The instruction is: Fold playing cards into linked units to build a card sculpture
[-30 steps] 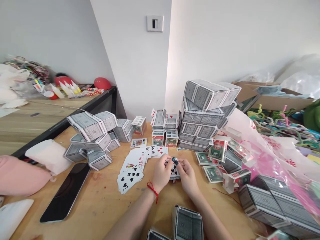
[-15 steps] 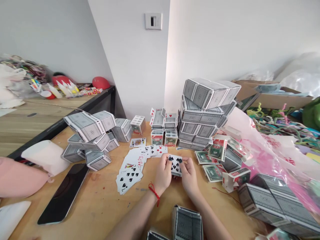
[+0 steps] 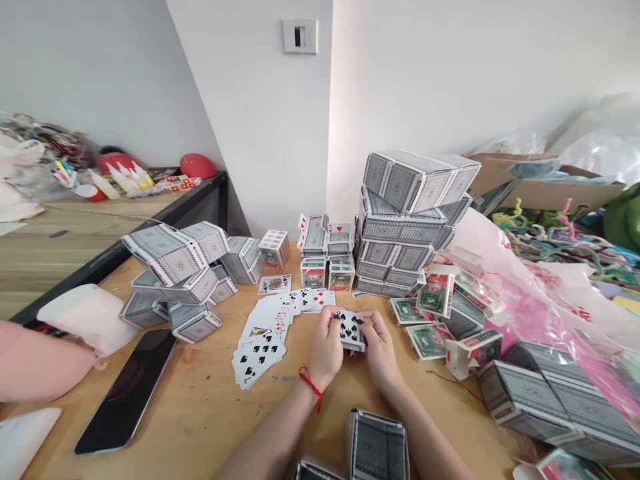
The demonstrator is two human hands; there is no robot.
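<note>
Between both hands, over the middle of the table, is a playing card (image 3: 352,328) with black spades facing up; its near edge looks folded down in a patterned strip. My left hand (image 3: 327,343), with a red string at the wrist, grips its left side. On the right side, my right hand (image 3: 383,347) pinches its edge, thumb near the top corner. The fingers beneath are hidden. Left of the hands, loose playing cards (image 3: 260,350) lie fanned face up, a spade card on top. Behind the hands stand green-and-red card boxes (image 3: 313,273) under folded card blocks (image 3: 315,235).
A tall stack of card blocks (image 3: 400,230) rises at right, with a smaller pile (image 3: 175,267) at left. More blocks (image 3: 377,443) sit by my forearms. A black phone (image 3: 125,393) lies left. Card packs (image 3: 430,340) and pink plastic (image 3: 520,280) cover the right side.
My right thumb has shifted slightly on the card, uncovering more of its face. The view has tilted a little; the hands stay in nearly the same place.
</note>
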